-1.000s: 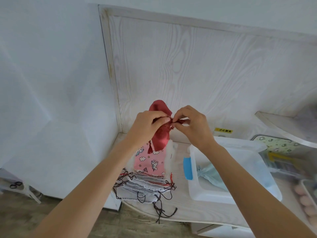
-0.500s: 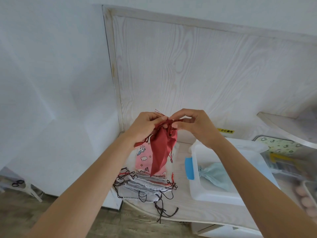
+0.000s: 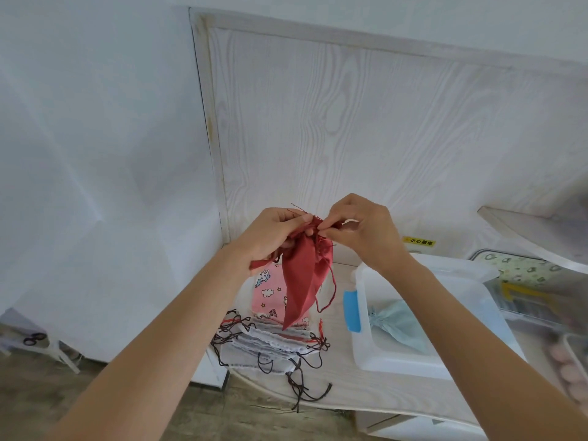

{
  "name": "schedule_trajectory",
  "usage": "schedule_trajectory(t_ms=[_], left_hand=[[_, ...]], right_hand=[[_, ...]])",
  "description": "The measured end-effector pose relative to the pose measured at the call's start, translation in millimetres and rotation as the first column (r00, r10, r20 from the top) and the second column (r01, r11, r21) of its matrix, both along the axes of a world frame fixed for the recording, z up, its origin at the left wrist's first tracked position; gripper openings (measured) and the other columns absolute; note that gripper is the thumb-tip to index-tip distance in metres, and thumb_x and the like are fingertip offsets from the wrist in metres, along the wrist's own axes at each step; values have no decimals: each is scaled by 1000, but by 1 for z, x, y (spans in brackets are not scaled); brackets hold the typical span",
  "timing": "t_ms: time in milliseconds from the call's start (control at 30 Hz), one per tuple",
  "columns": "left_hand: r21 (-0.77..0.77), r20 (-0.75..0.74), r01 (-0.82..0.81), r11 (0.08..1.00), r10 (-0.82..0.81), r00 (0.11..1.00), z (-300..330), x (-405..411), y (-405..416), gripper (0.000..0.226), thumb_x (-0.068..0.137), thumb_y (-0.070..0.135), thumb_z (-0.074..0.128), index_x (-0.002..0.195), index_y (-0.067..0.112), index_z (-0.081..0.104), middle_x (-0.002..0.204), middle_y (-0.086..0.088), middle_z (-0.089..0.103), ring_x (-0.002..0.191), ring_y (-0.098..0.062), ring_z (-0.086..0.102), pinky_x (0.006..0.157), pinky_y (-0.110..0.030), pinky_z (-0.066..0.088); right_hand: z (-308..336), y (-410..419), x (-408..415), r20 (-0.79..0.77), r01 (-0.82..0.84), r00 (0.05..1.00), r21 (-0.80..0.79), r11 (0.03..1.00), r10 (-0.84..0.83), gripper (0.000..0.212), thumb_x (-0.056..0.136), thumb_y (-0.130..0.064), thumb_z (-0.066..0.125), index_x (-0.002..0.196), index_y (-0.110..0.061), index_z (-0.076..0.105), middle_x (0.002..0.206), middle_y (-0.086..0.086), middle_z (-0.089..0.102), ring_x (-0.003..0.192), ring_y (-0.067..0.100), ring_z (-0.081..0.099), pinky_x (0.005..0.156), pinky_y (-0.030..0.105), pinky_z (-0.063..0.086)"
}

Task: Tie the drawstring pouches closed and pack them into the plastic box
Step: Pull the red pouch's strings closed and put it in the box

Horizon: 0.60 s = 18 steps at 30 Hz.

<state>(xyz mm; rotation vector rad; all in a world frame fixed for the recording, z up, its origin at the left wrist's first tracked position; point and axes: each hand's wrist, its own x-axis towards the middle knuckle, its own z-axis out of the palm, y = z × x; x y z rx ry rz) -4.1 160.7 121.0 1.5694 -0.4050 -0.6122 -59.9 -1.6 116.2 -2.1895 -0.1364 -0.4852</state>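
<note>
Both hands work at the gathered mouth of a red pouch, raised above the table. Left hand curls around the neck and grips it; right hand pinches the drawstring at the top between thumb and fingertips. Below the hanging pouch lies a stack of untied pouches, a pink printed one uppermost. Just right of it sits the plastic box, with a pale blue pouch inside.
</note>
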Motion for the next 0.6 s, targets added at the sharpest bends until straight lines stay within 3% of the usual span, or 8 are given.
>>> schedule_trajectory(t_ms=[133, 233, 333, 433, 600], left_hand=[[-49, -29, 22, 999, -23, 999, -4, 1, -1, 25, 98, 14, 45, 88, 7, 66, 50, 11, 54, 33, 0, 25, 28, -10, 20], [-152, -193, -16, 988, -14, 981, -5, 1, -5, 33, 100, 18, 37, 95, -4, 61, 48, 3, 50, 34, -3, 28, 28, -11, 20], [-247, -356, -76, 966, -18, 934, -11, 3, -7, 42, 100, 21, 29, 94, -5, 62, 58, -9, 63, 48, -11, 34, 33, -13, 21], [-146, -265, -17, 989, -23, 964, -17, 5, -6, 32, 98, 15, 39, 91, 0, 66, 61, -6, 66, 45, -10, 35, 38, -15, 22], [-57, -173, 116, 992, -124, 977, -14, 7, 1, 22, 95, 3, 46, 96, 8, 67, 74, -5, 71, 58, -7, 61, 46, -10, 40]], right_hand=[[-11, 1, 3, 241, 61, 970, -271, 961, 6, 13, 70, 7, 72, 75, -5, 70, 83, -4, 50, 68, 6, 52, 66, 17, 49], [-17, 2, 3, 326, 129, 945, -322, 938, -18, 11, 70, 6, 68, 75, -3, 68, 84, 2, 49, 71, 3, 46, 66, 13, 46], [-23, 2, 1, 336, 131, 942, -313, 941, -20, 9, 71, 4, 68, 76, -4, 69, 84, 4, 51, 72, 4, 47, 67, 14, 45], [-26, 4, -1, 345, 123, 939, -304, 945, -11, 9, 72, 5, 70, 76, -3, 69, 83, 8, 54, 72, 6, 50, 67, 13, 46], [-25, 6, -3, 367, 115, 930, -268, 956, -9, 5, 74, 2, 69, 77, -3, 70, 81, 10, 56, 72, 4, 51, 71, 6, 44]])
